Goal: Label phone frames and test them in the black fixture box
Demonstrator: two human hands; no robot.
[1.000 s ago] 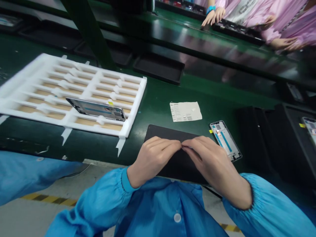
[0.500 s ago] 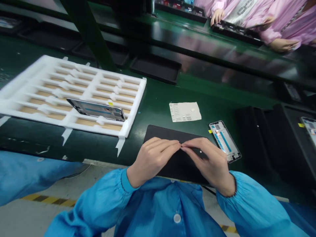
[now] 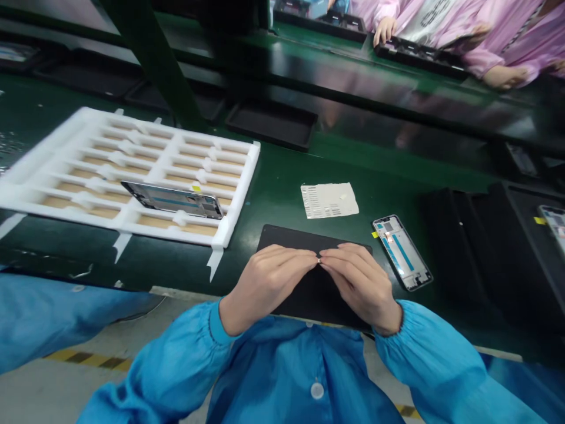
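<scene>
Over a black mat (image 3: 304,300) my left hand (image 3: 276,277) and my right hand (image 3: 359,280) meet at the fingertips. Both are closed in a pinch on one tiny, shiny piece (image 3: 319,260); it is too small for me to name. Right of the mat lies a phone frame (image 3: 402,253) with blue strips and a yellow tab. Beyond the mat is a pale sheet (image 3: 331,200) bearing rows of small silvery strips. Another phone frame (image 3: 176,201) stands on its long edge in a white slotted foam rack (image 3: 241,200) at the left.
Black trays (image 3: 521,247) are stacked at the right, with a phone frame (image 3: 554,227) on them. Another black tray (image 3: 271,123) lies at the back. A green post (image 3: 154,59) rises behind the rack. Across the bench, people in pink sleeves (image 3: 481,35) handle things in trays.
My right hand has moved slightly left, and its fingers have drawn closer together. A tiny shiny piece now shows between the fingertips. The phone frames and the sheet stay in place.
</scene>
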